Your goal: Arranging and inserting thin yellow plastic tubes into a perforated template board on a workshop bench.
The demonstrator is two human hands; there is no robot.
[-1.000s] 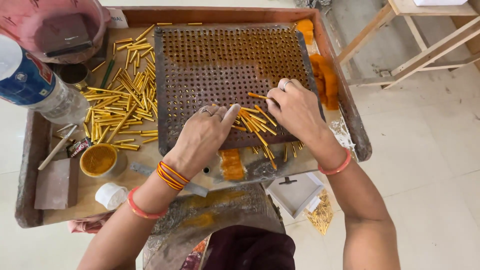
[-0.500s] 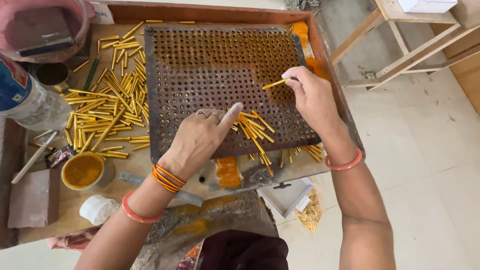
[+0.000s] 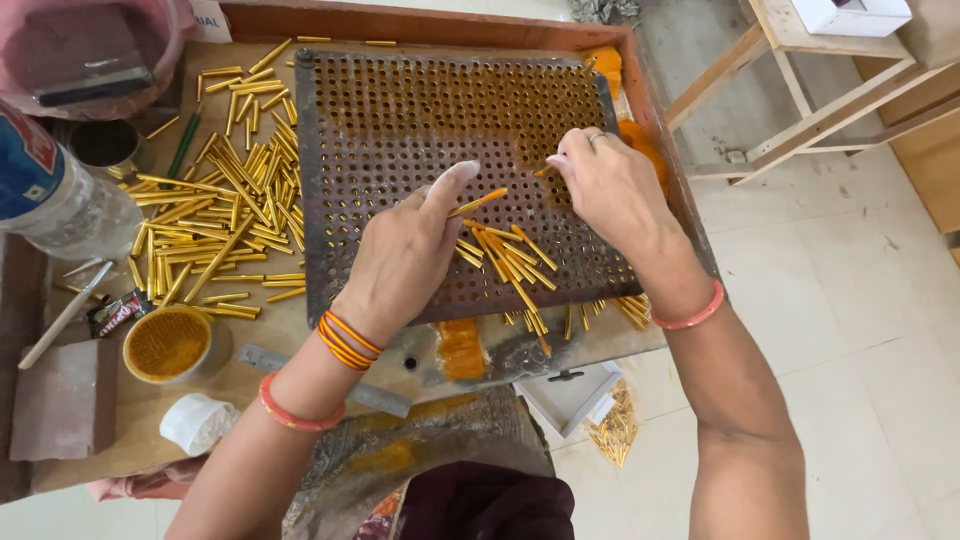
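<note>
1. Left hand (image 3: 405,260) pinches one brass tube (image 3: 478,203) over the perforated metal plate (image 3: 440,110).
2. Right hand (image 3: 610,190) fingertips press a tube end into the plate's right side.
3. Loose brass tubes (image 3: 215,215) heaped left of plate.

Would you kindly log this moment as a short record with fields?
Left hand: pinches one brass tube above the perforated plate
Right hand: fingertips on the plate, at a tube end
Between hands: small heap of tubes
Left of plate: large loose pile
Near edge: round tin of orange powder
</note>
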